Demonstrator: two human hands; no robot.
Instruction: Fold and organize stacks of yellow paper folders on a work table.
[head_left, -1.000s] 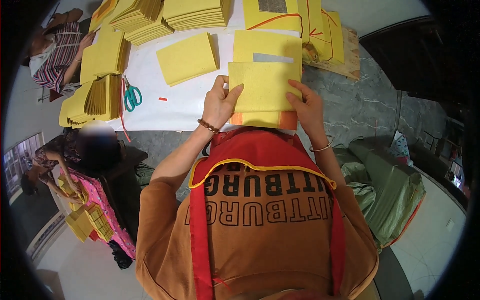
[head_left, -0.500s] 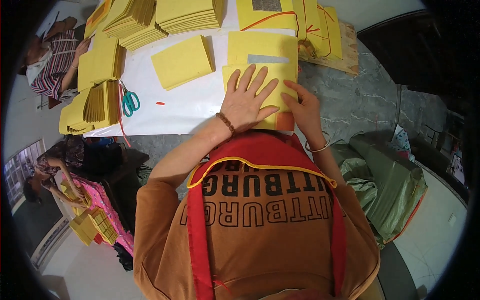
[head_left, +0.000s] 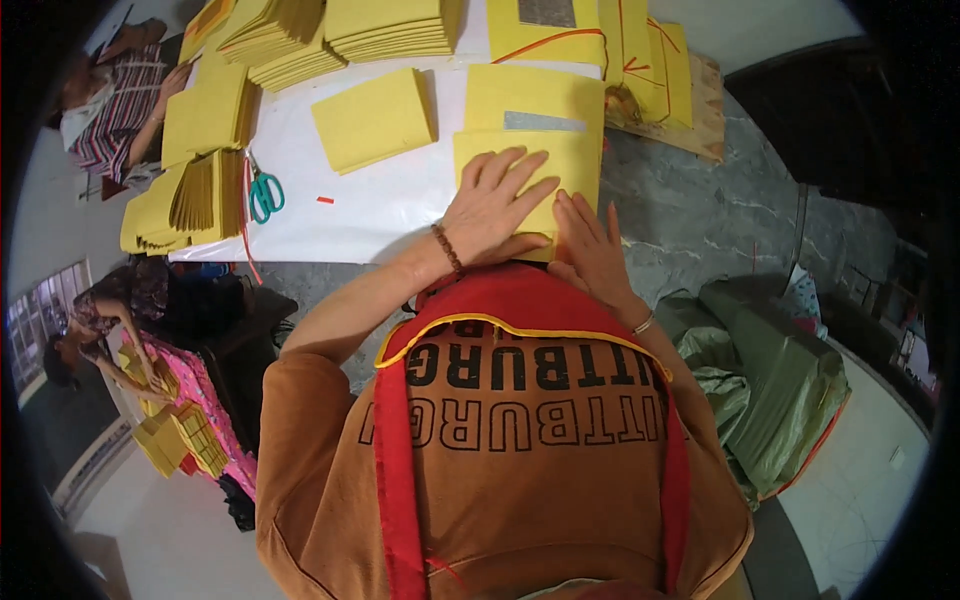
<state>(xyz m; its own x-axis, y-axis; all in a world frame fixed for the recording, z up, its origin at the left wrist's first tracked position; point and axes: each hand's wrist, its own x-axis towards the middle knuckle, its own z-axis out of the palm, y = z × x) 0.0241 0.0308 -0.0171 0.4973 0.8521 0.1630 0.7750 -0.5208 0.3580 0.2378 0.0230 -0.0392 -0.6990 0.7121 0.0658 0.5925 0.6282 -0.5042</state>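
Hands, left hand and right hand, press flat on yellow paper.

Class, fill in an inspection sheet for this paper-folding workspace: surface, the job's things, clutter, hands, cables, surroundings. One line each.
Surface: white table top, mostly covered with paper.
Job's things: yellow sheet lying flat under both hands; another yellow sheet with a grey patch behind it.
Clutter: loose yellow stack, taller yellow stacks at the far edge, fanned bundles on the left, green-handled scissors.
Hands: left hand spread flat on the sheet; right hand pressing its near edge.
Cables: nothing seen.
Surroundings: grey stone floor, green sack on the right, other people working with yellow paper on the left.
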